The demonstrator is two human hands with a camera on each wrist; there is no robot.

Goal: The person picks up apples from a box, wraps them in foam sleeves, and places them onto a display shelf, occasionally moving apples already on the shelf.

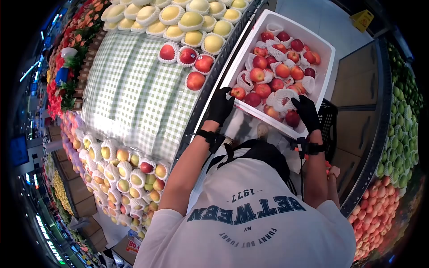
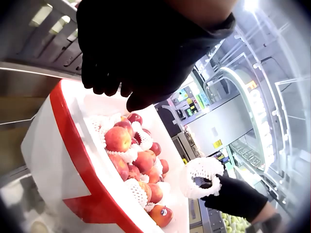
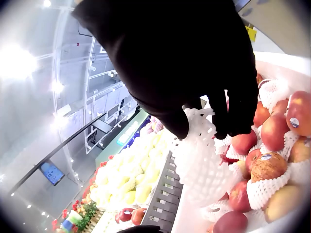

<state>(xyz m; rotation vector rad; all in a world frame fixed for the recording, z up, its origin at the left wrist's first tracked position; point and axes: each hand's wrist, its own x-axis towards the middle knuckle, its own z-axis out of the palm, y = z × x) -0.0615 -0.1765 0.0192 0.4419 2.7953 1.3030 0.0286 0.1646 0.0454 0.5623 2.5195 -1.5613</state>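
My gloved right hand [image 1: 306, 111] pinches a white foam fruit net [image 1: 283, 100] above the near right part of a white foam box [image 1: 329, 67]. The net [image 3: 204, 170] hangs from thumb and fingers in the right wrist view, its ring-shaped opening [image 2: 203, 170] showing in the left wrist view. At the box's near left corner is my gloved left hand [image 1: 220, 106], next to a red-yellow apple [image 1: 238, 93]. Its fingers hang loosely bent over the box in the left wrist view, with nothing visible in them. Red apples [image 3: 269, 167] fill the box, several in foam nets.
Left of the box is a display stand with a checked cloth [image 1: 134, 89], several netted red apples [image 1: 195, 81] and yellow fruit [image 1: 191, 21]. A black crate [image 1: 328, 129] stands at the right. Beyond the box is a yellow floor sign [image 1: 361, 20].
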